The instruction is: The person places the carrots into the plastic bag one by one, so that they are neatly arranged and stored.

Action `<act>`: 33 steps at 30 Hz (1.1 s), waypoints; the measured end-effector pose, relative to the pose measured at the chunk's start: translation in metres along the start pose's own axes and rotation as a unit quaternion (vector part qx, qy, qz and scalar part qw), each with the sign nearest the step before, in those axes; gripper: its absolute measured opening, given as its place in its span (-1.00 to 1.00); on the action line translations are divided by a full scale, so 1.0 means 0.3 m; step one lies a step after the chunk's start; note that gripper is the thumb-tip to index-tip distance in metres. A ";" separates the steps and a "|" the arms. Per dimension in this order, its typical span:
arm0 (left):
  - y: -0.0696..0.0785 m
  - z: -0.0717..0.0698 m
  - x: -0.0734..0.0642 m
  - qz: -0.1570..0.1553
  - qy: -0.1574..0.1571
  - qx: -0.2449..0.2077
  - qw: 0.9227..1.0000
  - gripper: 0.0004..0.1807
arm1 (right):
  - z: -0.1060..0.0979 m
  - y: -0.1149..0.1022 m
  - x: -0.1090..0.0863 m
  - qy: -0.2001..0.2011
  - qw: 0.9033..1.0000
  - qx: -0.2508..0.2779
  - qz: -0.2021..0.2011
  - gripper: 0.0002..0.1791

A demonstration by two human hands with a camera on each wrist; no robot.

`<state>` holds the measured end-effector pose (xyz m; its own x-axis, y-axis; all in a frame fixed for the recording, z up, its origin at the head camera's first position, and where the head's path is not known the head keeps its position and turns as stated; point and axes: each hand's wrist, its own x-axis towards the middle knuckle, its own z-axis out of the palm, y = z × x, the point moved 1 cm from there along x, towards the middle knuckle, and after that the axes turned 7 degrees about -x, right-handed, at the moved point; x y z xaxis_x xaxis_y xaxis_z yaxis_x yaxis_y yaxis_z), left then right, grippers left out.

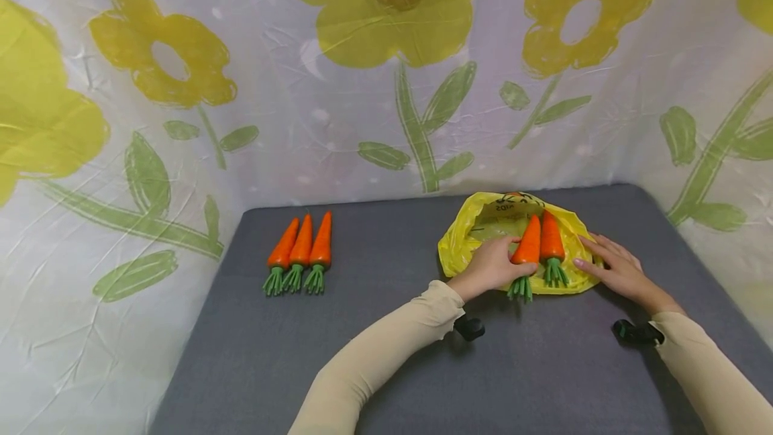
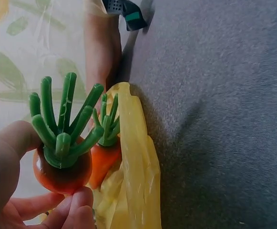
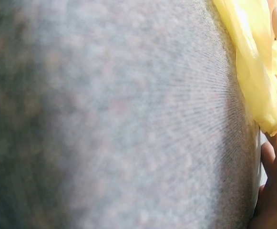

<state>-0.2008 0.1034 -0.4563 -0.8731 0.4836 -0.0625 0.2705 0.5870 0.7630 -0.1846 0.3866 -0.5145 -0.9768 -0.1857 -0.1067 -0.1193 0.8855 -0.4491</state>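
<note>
A yellow plastic bag [image 1: 454, 247] lies with its mouth facing the front of the table. My left hand [image 1: 490, 262] grips an orange carrot [image 1: 529, 242] with green stem stubs, thumb and fingers round its thick end. In the left wrist view, those stubs [image 2: 64, 129] point toward the camera. Another carrot [image 1: 551, 237] sits in the bag mouth just right of the held one, stem end outward. At the bag's right edge, my right hand [image 1: 625, 272] holds the plastic, its thumb over the rim. Part of that hand is cut off in the right wrist view.
Three more carrots [image 1: 300, 254] lie side by side at the left of the grey table [image 1: 386, 368], stems toward the front. A white cloth [image 1: 290, 119] printed with yellow flowers hangs behind the table and along its sides.
</note>
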 end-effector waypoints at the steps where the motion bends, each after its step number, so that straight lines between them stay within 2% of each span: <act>1: 0.001 0.004 0.006 -0.006 0.002 -0.004 1.000 -0.33 | 0.001 0.001 0.001 0.000 1.000 -0.001 0.000 -0.18; 5: 0.006 0.022 0.032 -0.032 0.009 -0.008 0.999 -0.36 | 0.002 0.004 0.000 -0.003 1.000 -0.003 0.002 -0.18; 12: 0.025 0.053 0.090 -0.054 0.027 -0.028 0.998 -0.46 | -0.001 0.003 -0.002 -0.001 1.000 0.001 0.002 -0.19; 18: 0.027 0.068 0.125 -0.088 0.039 -0.031 0.995 -0.43 | 0.000 0.007 0.002 -0.004 1.000 0.000 0.004 -0.18; 27: 0.029 0.088 0.153 -0.099 0.044 -0.014 0.994 -0.36 | -0.006 0.005 -0.001 -0.004 1.000 0.006 0.004 -0.19; 33: 0.014 0.102 0.158 -0.106 0.046 -0.019 0.993 -0.32 | -0.009 0.004 -0.002 -0.015 1.000 0.024 0.000 -0.25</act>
<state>-0.2285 0.1487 -0.4758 -0.9423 0.2899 -0.1674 0.0625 0.6436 0.7628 -0.1848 0.3889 -0.5125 -0.9709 -0.1987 -0.1338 -0.1090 0.8639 -0.4918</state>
